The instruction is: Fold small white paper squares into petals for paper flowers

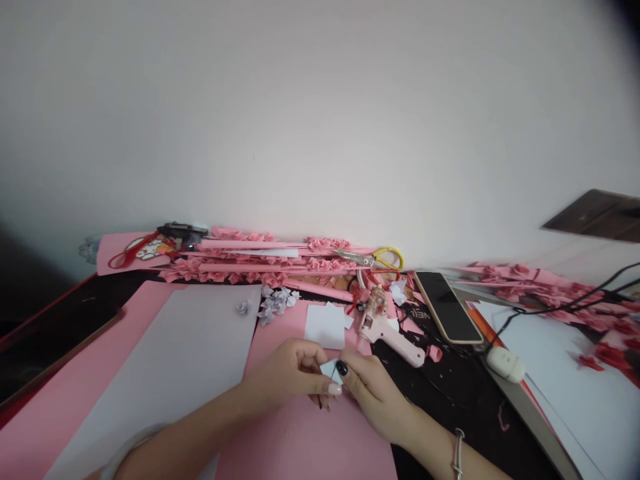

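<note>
Both hands meet over a pink sheet (305, 440) at the front of the table. My left hand (287, 370) is closed, its thumb and fingers pinching a small piece of white folded paper (329, 368). From the other side, my right hand (377, 390) grips the same piece between thumb and fingers. Part of the paper is hidden by the fingertips. Just beyond the hands lies a small stack of white paper squares (323, 325). A pink glue gun (393, 337) rests to the right of them, and several small white paper flowers (277, 303) sit to the left.
Pink paper flower stems (240, 270) lie along the wall, with yellow-handled scissors (373, 257) on them. Right of the glue gun are a phone (450, 307), a white earbud case (506, 364) and black cables (555, 308). A large white sheet (180, 360) covers the left side.
</note>
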The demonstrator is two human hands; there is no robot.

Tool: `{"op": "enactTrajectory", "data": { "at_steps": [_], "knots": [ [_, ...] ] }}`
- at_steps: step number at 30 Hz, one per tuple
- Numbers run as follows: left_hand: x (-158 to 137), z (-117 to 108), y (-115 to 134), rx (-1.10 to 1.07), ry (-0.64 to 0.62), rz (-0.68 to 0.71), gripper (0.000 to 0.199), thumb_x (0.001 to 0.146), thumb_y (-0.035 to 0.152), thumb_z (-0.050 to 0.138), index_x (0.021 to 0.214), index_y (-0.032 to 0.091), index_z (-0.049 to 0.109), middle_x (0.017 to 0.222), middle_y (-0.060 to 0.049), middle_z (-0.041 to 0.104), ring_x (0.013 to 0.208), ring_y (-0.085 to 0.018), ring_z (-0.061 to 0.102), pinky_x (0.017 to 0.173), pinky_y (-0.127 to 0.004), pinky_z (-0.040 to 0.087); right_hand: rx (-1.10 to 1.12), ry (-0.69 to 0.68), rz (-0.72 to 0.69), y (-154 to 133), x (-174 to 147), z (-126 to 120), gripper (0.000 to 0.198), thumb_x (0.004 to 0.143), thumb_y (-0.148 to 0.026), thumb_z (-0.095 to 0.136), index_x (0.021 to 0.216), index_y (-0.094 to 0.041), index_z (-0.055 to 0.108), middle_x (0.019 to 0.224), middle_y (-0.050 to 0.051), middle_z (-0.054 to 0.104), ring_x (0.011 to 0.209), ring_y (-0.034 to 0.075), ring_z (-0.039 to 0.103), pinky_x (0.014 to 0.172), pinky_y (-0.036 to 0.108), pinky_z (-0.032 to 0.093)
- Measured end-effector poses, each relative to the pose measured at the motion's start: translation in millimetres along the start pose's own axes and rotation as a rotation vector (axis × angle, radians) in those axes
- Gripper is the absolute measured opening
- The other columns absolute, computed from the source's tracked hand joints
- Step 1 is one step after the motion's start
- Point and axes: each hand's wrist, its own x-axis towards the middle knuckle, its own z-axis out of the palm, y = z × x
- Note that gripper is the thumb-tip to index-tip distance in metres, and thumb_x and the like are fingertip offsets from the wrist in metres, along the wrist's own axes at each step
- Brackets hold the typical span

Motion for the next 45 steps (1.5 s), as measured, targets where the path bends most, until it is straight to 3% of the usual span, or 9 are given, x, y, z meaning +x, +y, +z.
{"op": "enactTrajectory", "data": {
  "at_steps": [5,12,23,33,37,45],
  "knots": [
    [-0.3,0.6,-2.1,0.035,0.024,0.005,0.025,0.061,0.027,0.078,0.063,0.014,0.057,0.054,0.001,0.065,0.049,-0.012,0.061,0.052,-0.024,0.048,-0.095,0.02,-0.003,-1.0,0.3,0.3,0.034,0.099,-0.032,0.029,0.077,-0.02,0.051,0.066,0.002,0.061,0.057,0.015,0.057,0.056,0.025,0.046],
    [-1.7,2.8,-6.3,0.107,0.025,0.021,0.02,0.068,0.019,0.07,0.063,0.015,0.051,0.049,0.004,0.061,0.046,-0.011,0.059,0.048,-0.02,0.045,-0.219,-0.002,0.051,-2.7,1.9,2.3,0.031,0.094,-0.022,0.032,0.066,-0.019,0.042,0.058,0.0,0.053,0.05,0.012,0.045,0.05,0.023,0.035],
    [-3.6,3.7,-4.3,0.117,-0.011,0.021,0.021,0.07,0.021,0.069,0.064,0.016,0.05,0.05,0.005,0.06,0.047,-0.011,0.06,0.049,-0.02,0.046,-0.254,0.034,0.023,-0.6,-1.0,3.1,0.029,0.09,-0.017,0.036,0.062,-0.02,0.03,0.052,-0.007,0.029,0.044,0.008,0.028,0.047,0.022,0.022],
    [-5.0,7.7,-5.5,0.146,0.007,0.058,0.004,0.078,0.017,0.059,0.078,0.014,0.059,0.07,-0.001,0.067,0.067,-0.015,0.067,0.064,-0.026,0.052,-0.171,-0.009,0.058,1.9,3.7,-2.8,0.032,0.092,-0.019,0.038,0.061,-0.018,0.042,0.053,-0.005,0.041,0.047,0.008,0.036,0.048,0.021,0.027],
    [-7.4,6.9,-0.6,0.114,-0.005,0.04,0.019,0.087,0.03,0.05,0.09,0.013,0.059,0.083,-0.006,0.069,0.071,-0.016,0.068,0.066,-0.027,0.053,-0.128,0.086,0.037,2.9,4.2,-3.6,0.029,0.094,-0.02,0.037,0.066,-0.018,0.043,0.057,-0.004,0.042,0.051,0.009,0.038,0.05,0.021,0.029],
    [-9.0,7.6,1.5,0.138,-0.031,0.08,0.038,0.092,0.045,0.041,0.085,0.012,0.059,0.079,-0.008,0.068,0.062,-0.014,0.066,0.059,-0.024,0.051,-0.092,0.157,0.038,3.8,1.5,-3.5,0.02,0.095,-0.019,0.037,0.077,-0.019,0.047,0.065,-0.002,0.05,0.058,0.012,0.044,0.057,0.022,0.035]
  ]
}}
